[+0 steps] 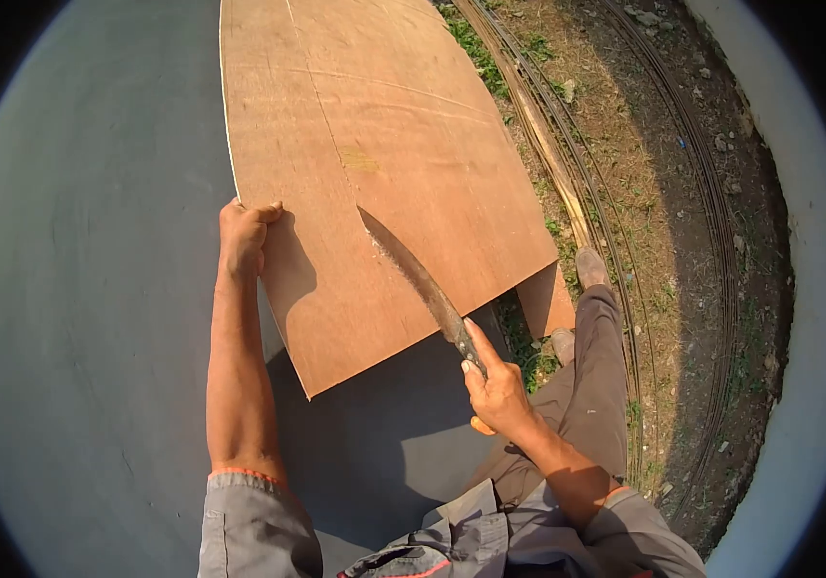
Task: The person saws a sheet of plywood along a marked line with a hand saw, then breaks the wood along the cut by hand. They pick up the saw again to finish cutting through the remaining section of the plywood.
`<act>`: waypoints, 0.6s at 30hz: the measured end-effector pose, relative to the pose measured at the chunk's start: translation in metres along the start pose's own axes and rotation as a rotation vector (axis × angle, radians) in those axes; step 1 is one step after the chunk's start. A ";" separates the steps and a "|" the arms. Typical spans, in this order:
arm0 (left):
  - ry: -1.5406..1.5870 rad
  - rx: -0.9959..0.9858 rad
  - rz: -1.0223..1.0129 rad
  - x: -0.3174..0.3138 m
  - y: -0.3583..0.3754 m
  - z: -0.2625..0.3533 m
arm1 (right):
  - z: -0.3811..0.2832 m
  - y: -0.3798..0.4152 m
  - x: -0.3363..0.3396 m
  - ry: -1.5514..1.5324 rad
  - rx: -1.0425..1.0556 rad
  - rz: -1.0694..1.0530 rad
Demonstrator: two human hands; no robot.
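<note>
A large reddish-brown plywood sheet (413, 135) extends from the top centre toward me, with a thin dark line running down its face. My left hand (247, 234) grips the sheet's left edge, thumb on top and fingers mostly hidden. My right hand (498, 383) is wrapped round the dark handle of a curved saw (418, 279). The blade lies across the near part of the sheet, its tip at the lower end of the line. Pale sawdust shows beside the blade near its tip.
A smooth grey surface (95, 289) spreads on the left and under the sheet. On the right are long metal rods (721, 231), a wooden pole (552, 159) and grassy soil. A smaller plywood piece (546, 301) lies by my feet. A pale wall edge (817, 193) curves at far right.
</note>
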State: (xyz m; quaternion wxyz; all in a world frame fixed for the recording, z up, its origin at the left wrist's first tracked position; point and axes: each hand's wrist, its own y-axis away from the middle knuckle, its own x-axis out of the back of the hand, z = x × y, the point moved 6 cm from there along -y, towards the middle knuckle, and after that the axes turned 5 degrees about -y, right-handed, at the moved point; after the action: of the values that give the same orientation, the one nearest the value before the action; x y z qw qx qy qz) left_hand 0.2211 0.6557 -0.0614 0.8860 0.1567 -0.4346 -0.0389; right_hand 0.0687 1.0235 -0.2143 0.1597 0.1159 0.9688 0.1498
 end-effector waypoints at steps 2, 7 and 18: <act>0.047 -0.038 0.000 0.001 -0.001 0.000 | 0.005 0.036 0.019 0.017 0.042 0.018; 0.035 -0.079 0.005 -0.004 0.001 0.003 | -0.017 -0.055 -0.023 -0.037 0.041 0.021; 0.053 -0.134 -0.016 -0.006 -0.001 0.014 | -0.007 0.011 0.006 -0.071 0.065 0.064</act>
State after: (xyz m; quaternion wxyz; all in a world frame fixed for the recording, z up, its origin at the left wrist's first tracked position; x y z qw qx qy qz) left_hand 0.2064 0.6528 -0.0579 0.9053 0.1014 -0.4062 -0.0709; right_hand 0.0622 1.0337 -0.2060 0.1851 0.1571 0.9627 0.1192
